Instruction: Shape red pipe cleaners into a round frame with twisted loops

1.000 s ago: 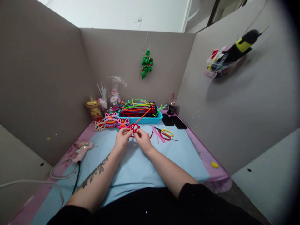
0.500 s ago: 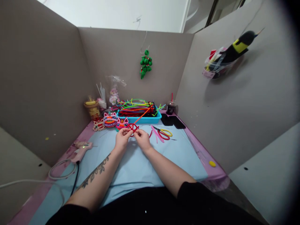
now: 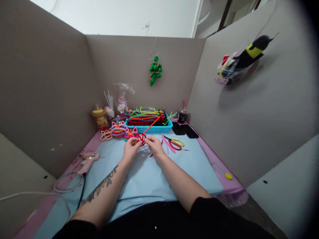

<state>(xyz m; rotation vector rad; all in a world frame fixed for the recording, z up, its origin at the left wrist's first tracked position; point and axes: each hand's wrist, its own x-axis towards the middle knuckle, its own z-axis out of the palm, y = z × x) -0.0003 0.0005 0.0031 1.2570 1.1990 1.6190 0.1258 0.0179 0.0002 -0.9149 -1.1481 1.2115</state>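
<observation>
both hands stay pinched on the red pipe-cleaner ring (image 3: 141, 137), left hand (image 3: 131, 148) and right hand (image 3: 154, 146) barely shifted from a second ago, low over the blue mat (image 3: 149, 179) before the turquoise tray (image 3: 149, 128), so the twisting seems ongoing.

Left hand (image 3: 131, 148) and right hand (image 3: 155, 146) are pinching a red pipe-cleaner ring (image 3: 141, 137) above a blue mat (image 3: 149, 176).

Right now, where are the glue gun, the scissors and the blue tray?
glue gun (image 3: 87, 160), head view, on its pink body.
scissors (image 3: 177, 143), head view, on the handle loops.
blue tray (image 3: 159, 128), head view, on its front wall.
</observation>
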